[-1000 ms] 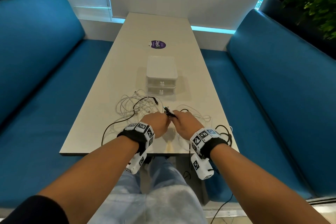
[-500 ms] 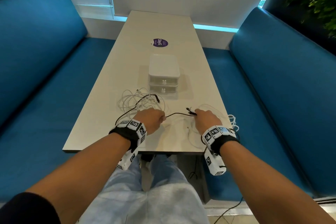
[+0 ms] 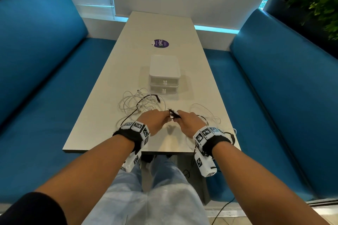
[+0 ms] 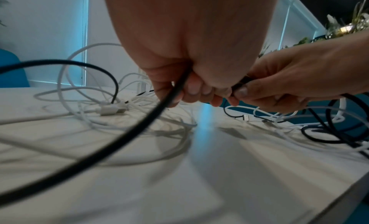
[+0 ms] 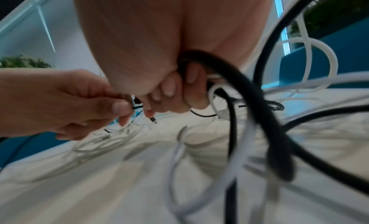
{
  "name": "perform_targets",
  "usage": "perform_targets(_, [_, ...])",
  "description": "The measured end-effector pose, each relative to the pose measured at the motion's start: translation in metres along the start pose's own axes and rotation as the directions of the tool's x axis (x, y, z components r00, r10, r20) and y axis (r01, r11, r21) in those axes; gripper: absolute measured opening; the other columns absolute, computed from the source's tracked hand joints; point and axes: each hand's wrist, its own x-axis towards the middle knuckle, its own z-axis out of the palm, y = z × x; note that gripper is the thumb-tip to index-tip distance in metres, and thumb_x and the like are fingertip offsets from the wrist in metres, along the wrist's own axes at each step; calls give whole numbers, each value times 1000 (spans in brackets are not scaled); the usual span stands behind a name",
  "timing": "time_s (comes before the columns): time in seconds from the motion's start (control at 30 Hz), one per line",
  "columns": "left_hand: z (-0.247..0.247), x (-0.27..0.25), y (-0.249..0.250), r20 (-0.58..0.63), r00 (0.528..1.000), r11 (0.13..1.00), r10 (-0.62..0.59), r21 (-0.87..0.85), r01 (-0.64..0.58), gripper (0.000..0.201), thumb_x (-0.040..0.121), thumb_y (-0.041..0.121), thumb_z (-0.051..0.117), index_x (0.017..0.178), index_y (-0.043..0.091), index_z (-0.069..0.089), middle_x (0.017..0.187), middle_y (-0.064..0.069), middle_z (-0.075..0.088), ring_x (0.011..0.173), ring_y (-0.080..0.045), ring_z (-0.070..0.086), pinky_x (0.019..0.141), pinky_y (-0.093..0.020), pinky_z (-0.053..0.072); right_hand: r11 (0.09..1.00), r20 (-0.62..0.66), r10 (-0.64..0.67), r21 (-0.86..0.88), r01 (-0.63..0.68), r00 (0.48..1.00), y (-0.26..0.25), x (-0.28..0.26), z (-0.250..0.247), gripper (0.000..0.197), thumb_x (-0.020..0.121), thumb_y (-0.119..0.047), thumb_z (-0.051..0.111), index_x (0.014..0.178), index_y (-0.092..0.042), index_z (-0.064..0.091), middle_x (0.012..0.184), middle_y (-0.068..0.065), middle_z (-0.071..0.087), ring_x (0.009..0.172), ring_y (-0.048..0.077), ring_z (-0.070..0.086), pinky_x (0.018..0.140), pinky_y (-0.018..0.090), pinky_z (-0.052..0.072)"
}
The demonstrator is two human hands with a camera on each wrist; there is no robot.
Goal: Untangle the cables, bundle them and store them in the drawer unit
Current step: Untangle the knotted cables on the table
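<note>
Drawer unit (image 3: pixel 164 75) closed; hands pinch black cable (image 3: pixel 173 114).

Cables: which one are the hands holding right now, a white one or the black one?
The black cable. Both the left hand and right hand grip it above the table, while the white cables lie loose there.

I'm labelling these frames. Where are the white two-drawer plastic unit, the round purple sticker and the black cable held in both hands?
white two-drawer plastic unit (image 3: pixel 164 65): head view, flat top.
round purple sticker (image 3: pixel 158 43): head view, centre.
black cable (image 4: pixel 159 108): left wrist view, stretch below left hand.
</note>
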Motion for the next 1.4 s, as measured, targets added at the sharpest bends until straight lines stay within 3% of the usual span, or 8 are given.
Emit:
perform_targets(0.3, [-9, -11, -21, 28, 999, 999, -42, 20, 42, 32, 106, 36, 31, 109, 19, 58, 96, -4, 61, 88, -27, 60, 72, -35, 45, 892, -126, 237, -365, -267, 963, 48, -10, -23, 26, 102, -21, 36, 124, -17, 48, 102, 9, 61, 89, 29, 64, 67, 35, 46])
perform_targets(0.53, [1, -2, 5, -11, 998, 996, -70, 51, 70, 30, 104, 32, 36, 111, 18, 62, 103, -10, 65, 91, -30, 61, 70, -33, 42, 948, -211, 93, -280, -151, 973, 14, -9, -10, 27, 103, -28, 33, 124, -18, 46, 95, 12, 64, 82, 34, 63, 62, 35, 43])
perform_targets(0.67, [1, 2, 14, -44, 997, 998, -58, 23, 59, 32, 105, 37, 34, 111, 19, 60, 99, -10, 65, 86, -31, 63, 72, -40, 51, 993, -89, -1, -115, -9, 996, -7, -3, 3, 26, 104, -34, 34, 115, -17, 50, 95, 14, 64, 85, 36, 62, 68, 40, 49])
perform_targets(0.8, [0, 0, 10, -41, 999, 999, -36, 1, 36, 31, 105, 38, 36, 114, 20, 60, 97, -8, 66, 86, -30, 63, 71, -38, 51, 1000, -32, -6, 28, 7, 999, 0, 3, 5, 20, 103, -32, 40, 104, -17, 54, 93, 11, 66, 85, 32, 61, 73, 43, 51])
perform_targets(0.97, [-2, -5, 7, -21, 1000, 1000, -9, 0, 9, 33, 105, 39, 36, 111, 21, 63, 96, -6, 67, 88, -27, 62, 69, -36, 47, 982, -19, 42, -184, -45, 999, 15, -1, -1, 23, 103, -37, 37, 114, -23, 52, 94, 9, 64, 82, 31, 62, 70, 39, 51])
perform_targets(1.13, [-9, -8, -5, -25, 1000, 997, 13, 74, -11, 35, 106, 39, 32, 110, 20, 61, 98, -4, 67, 87, -26, 62, 74, -38, 51, 914, -68, 216, -338, -227, 974, 46, -8, -15, 25, 103, -26, 37, 124, -20, 48, 88, 5, 55, 86, 28, 63, 69, 37, 51])
perform_targets(1.27, [-6, -4, -7, -16, 1000, 999, 14, -47, -15, 26, 105, 25, 37, 107, 15, 61, 98, -9, 67, 90, -31, 62, 77, -38, 50, 906, -133, 256, -313, -285, 958, 43, -13, -17, 25, 101, -20, 36, 122, -20, 50, 97, 8, 60, 89, 28, 64, 72, 36, 52])
perform_targets(1.4, [0, -4, -6, 8, 1000, 996, 16, -92, -15, 23, 104, 19, 38, 104, 11, 59, 94, -15, 66, 87, -35, 61, 73, -39, 48, 962, -211, 195, -152, -229, 958, 26, -11, -16, 28, 103, -30, 34, 124, -23, 52, 98, 9, 64, 85, 30, 63, 67, 35, 49])
